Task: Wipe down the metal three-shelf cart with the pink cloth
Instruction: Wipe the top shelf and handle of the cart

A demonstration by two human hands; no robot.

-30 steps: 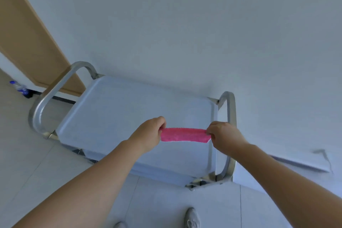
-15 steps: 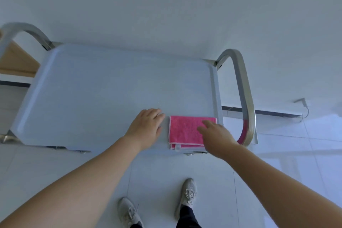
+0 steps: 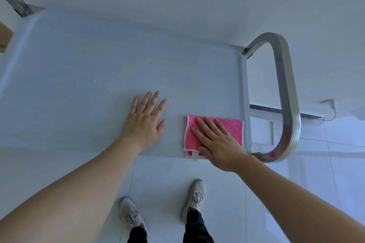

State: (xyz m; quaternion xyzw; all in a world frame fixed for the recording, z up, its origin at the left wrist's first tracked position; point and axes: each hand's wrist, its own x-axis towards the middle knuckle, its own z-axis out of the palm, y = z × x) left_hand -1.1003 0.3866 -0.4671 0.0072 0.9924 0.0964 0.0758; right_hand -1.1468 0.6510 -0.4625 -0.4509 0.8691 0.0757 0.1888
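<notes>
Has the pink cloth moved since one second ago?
Yes. It was held stretched between both hands above the metal cart's top shelf; now the pink cloth lies flat at the shelf's near right corner beside the steel handle, under the right hand.

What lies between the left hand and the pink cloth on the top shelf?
In the head view, only a bare strip of the shelf separates the left hand from the pink cloth; some droplets sit just beyond it.

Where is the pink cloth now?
In the head view, the pink cloth lies flat at the top shelf's front right corner, under the right hand.
</notes>
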